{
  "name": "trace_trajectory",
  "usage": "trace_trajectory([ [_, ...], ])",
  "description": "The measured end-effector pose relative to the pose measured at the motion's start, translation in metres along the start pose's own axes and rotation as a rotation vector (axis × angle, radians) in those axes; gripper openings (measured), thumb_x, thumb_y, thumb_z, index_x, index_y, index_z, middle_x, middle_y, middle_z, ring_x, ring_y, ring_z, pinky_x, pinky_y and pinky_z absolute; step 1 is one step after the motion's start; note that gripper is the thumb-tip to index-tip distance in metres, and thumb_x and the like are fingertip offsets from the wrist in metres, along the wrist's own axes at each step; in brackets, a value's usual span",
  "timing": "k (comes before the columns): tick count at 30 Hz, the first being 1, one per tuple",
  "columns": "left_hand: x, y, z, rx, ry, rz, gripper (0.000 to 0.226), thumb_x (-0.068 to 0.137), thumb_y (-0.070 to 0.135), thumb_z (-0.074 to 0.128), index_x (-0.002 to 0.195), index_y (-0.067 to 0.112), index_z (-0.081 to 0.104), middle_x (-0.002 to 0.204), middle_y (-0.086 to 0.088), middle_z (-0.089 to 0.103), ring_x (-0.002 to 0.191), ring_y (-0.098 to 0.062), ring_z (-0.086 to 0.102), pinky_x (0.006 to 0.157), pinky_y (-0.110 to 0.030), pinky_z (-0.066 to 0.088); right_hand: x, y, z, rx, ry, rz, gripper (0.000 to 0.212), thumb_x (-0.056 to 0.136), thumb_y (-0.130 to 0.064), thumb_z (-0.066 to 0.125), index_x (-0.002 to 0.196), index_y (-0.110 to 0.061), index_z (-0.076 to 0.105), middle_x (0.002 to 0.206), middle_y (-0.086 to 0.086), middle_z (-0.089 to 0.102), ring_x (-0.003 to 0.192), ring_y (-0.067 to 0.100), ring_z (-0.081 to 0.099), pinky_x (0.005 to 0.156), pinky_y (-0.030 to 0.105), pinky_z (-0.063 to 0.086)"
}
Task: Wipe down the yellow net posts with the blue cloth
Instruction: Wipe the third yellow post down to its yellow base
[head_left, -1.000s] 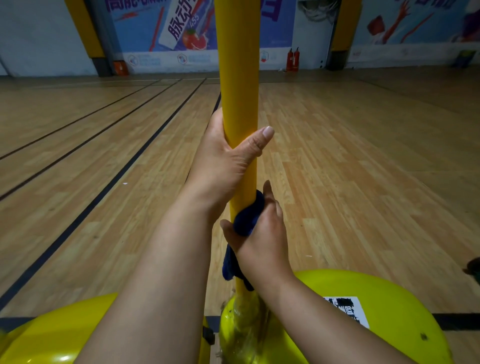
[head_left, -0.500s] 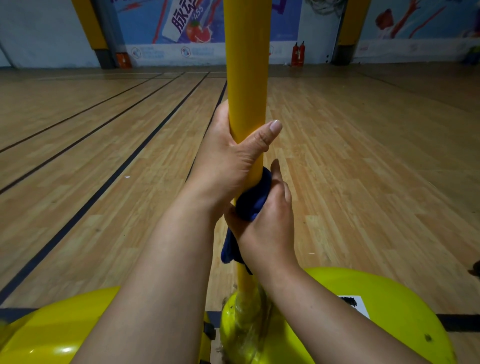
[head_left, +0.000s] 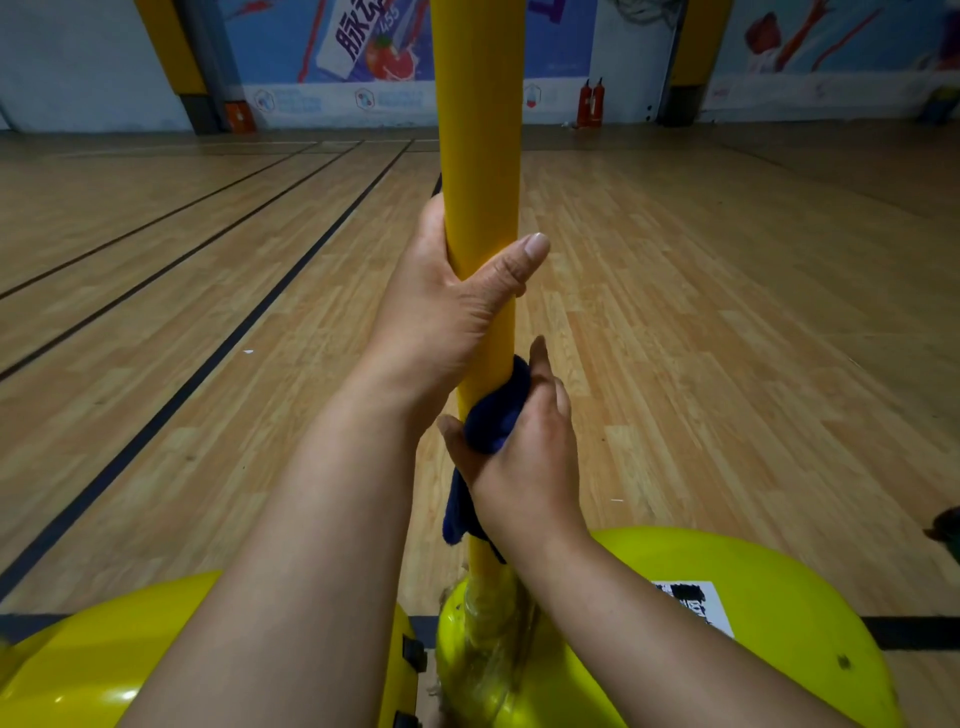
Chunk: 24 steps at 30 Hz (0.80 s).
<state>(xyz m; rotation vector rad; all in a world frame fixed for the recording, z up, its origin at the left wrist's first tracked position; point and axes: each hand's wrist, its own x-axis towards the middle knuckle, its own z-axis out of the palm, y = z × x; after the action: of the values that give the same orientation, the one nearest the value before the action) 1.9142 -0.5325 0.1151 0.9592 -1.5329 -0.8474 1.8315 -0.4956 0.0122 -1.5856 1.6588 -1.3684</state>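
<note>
A yellow net post (head_left: 479, 156) rises upright through the middle of the view from a rounded yellow base (head_left: 779, 613). My left hand (head_left: 447, 312) grips the post, thumb across its front. Just below it, my right hand (head_left: 519, 457) holds a dark blue cloth (head_left: 493, 415) wrapped against the post; a tail of the cloth hangs down beside the post. The post's foot is wound in clear film.
A second yellow base part (head_left: 78, 675) lies at the lower left. The wooden court floor (head_left: 727, 312) with black lines stretches ahead. Two red fire extinguishers (head_left: 591, 104) stand by the far wall. A dark object (head_left: 945, 525) shows at the right edge.
My right hand with the cloth slid up the post to just under my left hand, then came slightly down again. My left hand kept its grip.
</note>
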Motion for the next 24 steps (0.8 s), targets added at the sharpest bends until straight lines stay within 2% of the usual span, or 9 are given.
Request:
trace_trajectory([
  [7, -0.001, 0.001, -0.001, -0.022, -0.008, -0.016, 0.057, 0.085, 0.048, 0.073, 0.132, 0.03, 0.048, 0.107, 0.007, 0.067, 0.095, -0.011, 0.07, 0.087, -0.039, 0.06, 0.016, -0.022, -0.012, 0.043, 0.098, -0.054, 0.113, 0.079, -0.034, 0.086, 0.161, -0.034, 0.01, 0.154, -0.013, 0.032, 0.142, 0.006, 0.03, 0.1, 0.013, 0.024],
  [9, -0.002, 0.001, 0.0, -0.024, -0.007, -0.011, 0.058, 0.084, 0.05, 0.073, 0.132, 0.028, 0.049, 0.106, 0.006, 0.067, 0.094, -0.011, 0.07, 0.087, -0.039, 0.059, 0.013, -0.02, -0.01, 0.03, 0.08, -0.054, 0.11, 0.081, -0.035, 0.085, 0.161, -0.032, 0.01, 0.156, -0.012, 0.031, 0.144, 0.008, 0.03, 0.104, 0.015, 0.026],
  [13, -0.002, 0.001, 0.001, -0.015, 0.0, 0.004, 0.057, 0.086, 0.048, 0.073, 0.133, 0.026, 0.049, 0.104, 0.006, 0.068, 0.092, -0.01, 0.07, 0.083, -0.034, 0.056, 0.002, -0.006, -0.002, -0.03, 0.006, -0.039, 0.098, 0.085, -0.034, 0.08, 0.161, -0.021, 0.018, 0.163, -0.011, 0.023, 0.151, 0.011, 0.025, 0.12, 0.029, 0.031],
  [17, -0.001, 0.0, 0.001, -0.021, -0.001, 0.008, 0.058, 0.086, 0.047, 0.072, 0.135, 0.025, 0.048, 0.105, 0.006, 0.068, 0.092, -0.01, 0.07, 0.083, -0.033, 0.054, -0.003, 0.006, 0.002, -0.078, -0.006, -0.028, 0.095, 0.087, -0.035, 0.078, 0.16, -0.017, 0.02, 0.163, -0.01, 0.023, 0.15, 0.011, 0.026, 0.116, 0.021, 0.026],
  [24, 0.0, -0.001, 0.001, -0.038, -0.006, 0.012, 0.059, 0.087, 0.045, 0.072, 0.137, 0.026, 0.047, 0.104, 0.009, 0.067, 0.092, -0.007, 0.07, 0.083, -0.032, 0.053, -0.012, 0.018, 0.005, -0.123, -0.029, -0.002, 0.093, 0.086, -0.038, 0.079, 0.158, -0.016, 0.024, 0.163, -0.008, 0.024, 0.149, 0.013, 0.029, 0.119, 0.028, 0.033],
])
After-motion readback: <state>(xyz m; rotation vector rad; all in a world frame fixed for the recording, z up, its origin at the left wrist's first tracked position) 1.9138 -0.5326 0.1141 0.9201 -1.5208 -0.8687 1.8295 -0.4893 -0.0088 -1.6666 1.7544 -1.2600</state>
